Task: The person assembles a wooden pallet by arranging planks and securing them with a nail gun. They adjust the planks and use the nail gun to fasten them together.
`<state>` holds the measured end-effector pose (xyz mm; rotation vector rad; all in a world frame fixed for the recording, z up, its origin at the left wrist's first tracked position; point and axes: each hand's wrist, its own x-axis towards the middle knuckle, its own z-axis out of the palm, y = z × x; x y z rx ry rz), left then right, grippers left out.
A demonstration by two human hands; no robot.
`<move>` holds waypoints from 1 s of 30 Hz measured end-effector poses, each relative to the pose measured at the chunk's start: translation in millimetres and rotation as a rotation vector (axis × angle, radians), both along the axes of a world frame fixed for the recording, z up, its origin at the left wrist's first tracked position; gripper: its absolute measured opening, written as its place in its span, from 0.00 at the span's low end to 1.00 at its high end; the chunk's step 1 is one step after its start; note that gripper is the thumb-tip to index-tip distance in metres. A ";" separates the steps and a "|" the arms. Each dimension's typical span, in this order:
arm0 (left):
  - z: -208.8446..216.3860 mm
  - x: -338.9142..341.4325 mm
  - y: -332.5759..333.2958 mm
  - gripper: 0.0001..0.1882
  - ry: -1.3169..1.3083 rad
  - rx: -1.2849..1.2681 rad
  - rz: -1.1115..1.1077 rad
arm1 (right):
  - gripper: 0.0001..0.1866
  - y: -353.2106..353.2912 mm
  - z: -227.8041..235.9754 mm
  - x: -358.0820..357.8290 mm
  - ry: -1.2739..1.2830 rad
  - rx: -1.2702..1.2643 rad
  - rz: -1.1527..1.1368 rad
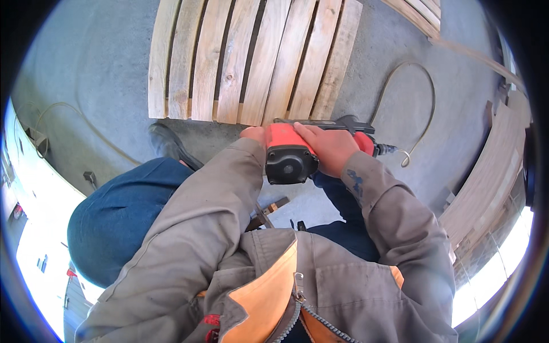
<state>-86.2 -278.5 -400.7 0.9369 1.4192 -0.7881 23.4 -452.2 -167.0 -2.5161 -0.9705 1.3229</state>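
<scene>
A red and black air nail gun (pixel 291 150) is in my right hand (pixel 330 146), whose fingers close around its body. The gun lies across the near edge of a slatted wooden panel (pixel 231 74), toward its right side. Pale boards run lengthwise on the panel with dark gaps between them. My left hand (pixel 253 134) is at the panel's near edge, just left of the gun. The gun hides most of its fingers, so their grip does not show. An air hose (pixel 433 94) loops over the floor from the gun's right end.
Long pale boards (pixel 486 177) are stacked at the right. More lumber (pixel 420 14) lies at the far right. A second thin hose (pixel 86 117) curves over the grey floor at the left. Below my hands, a wood and metal piece (pixel 266 214) shows between my legs.
</scene>
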 end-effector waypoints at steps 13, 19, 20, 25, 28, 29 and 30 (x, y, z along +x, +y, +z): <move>39.1 15.5 13.8 0.17 -0.020 -0.107 0.102 | 0.21 -109.8 85.0 29.5 -0.280 0.010 -0.465; 55.6 17.4 38.9 0.14 -0.036 0.020 0.028 | 0.15 -123.2 135.2 5.9 -0.390 -0.112 -0.528; 58.7 17.8 44.7 0.16 -0.040 0.019 0.021 | 0.17 -140.4 125.0 0.6 -0.327 -0.142 -0.590; 61.8 9.4 72.6 0.18 -0.013 0.061 -0.020 | 0.17 -117.9 149.5 -6.8 -0.329 -0.265 -0.469; 73.3 9.1 63.2 0.18 -0.023 0.086 -0.034 | 0.16 -117.8 160.1 -14.3 -0.376 -0.204 -0.438; 70.3 8.2 67.7 0.18 -0.022 0.086 -0.032 | 0.16 -117.8 160.0 -14.3 -0.393 -0.164 -0.435; 63.9 6.8 73.7 0.18 -0.021 0.082 -0.029 | 0.16 -115.7 161.3 -13.1 -0.398 -0.145 -0.444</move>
